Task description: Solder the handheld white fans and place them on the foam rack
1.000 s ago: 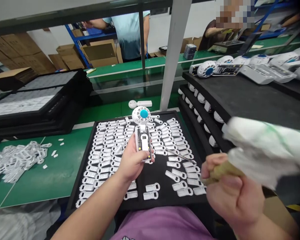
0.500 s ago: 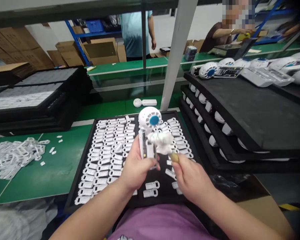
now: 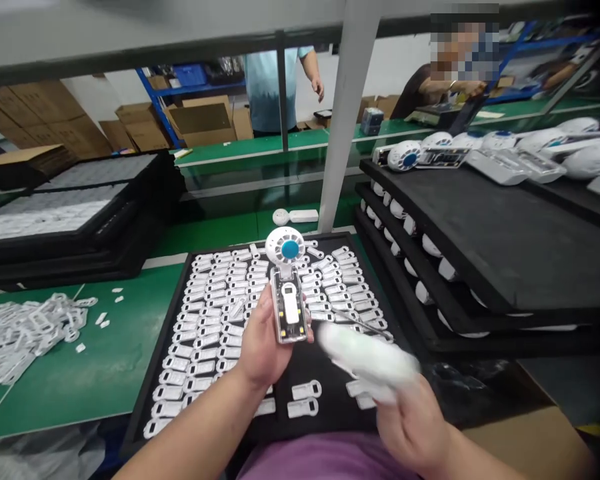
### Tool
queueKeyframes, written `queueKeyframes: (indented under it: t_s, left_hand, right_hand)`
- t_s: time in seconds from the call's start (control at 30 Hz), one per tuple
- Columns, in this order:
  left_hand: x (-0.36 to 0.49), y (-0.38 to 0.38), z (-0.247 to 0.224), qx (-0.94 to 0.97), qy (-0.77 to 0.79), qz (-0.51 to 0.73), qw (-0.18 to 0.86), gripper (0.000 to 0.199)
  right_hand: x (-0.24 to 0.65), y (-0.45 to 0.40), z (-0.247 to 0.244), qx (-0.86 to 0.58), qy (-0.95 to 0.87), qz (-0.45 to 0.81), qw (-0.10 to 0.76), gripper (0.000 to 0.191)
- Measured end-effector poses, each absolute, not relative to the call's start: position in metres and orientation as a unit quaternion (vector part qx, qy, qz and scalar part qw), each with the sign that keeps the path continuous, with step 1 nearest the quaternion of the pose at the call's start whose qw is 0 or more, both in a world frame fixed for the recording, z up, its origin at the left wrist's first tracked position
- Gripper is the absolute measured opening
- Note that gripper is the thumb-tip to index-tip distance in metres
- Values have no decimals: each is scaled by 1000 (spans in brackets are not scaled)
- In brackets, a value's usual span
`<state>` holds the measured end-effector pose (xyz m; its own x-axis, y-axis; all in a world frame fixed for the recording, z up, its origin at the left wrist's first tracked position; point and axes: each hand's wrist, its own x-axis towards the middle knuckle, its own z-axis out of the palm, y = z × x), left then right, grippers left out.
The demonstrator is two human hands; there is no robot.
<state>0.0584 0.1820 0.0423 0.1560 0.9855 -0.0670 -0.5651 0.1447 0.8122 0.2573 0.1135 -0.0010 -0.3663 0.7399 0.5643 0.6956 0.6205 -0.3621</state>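
My left hand (image 3: 267,340) is wrapped round the clear lower part of a white fan-like device (image 3: 286,245) with a blue round centre. A small white ring-ended piece (image 3: 291,307) lies on the device's open body, among yellow spots. My right hand (image 3: 415,423) grips a blurred white bottle-like object (image 3: 367,357), with a thin dark tip pointing up and left. Both hands are over a black foam tray (image 3: 325,417) bearing rows of small white ring-ended pieces (image 3: 200,366).
Loose white pieces (image 3: 30,337) lie heaped on the green bench (image 3: 105,373) at left. Stacked black trays (image 3: 480,247) with white devices stand at right, more trays (image 3: 145,213) at left. A grey post (image 3: 347,120) rises ahead; two people (image 3: 271,90) are beyond.
My right hand has moved down and right, away from the device, with the white object. The ring-ended piece now shows plainly on the device. The view has tilted slightly.
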Motion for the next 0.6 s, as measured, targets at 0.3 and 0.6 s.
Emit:
queueKeyframes:
  t_s: [0.3, 0.6]
  left_hand:
    - [63, 179, 37, 399, 318, 525, 681, 61]
    - [59, 172, 36, 401, 306, 526, 685, 58]
  right_hand:
    - [259, 145, 16, -483, -786, -18, 385, 21]
    - [256, 144, 11, -470, -811, -21, 347, 22]
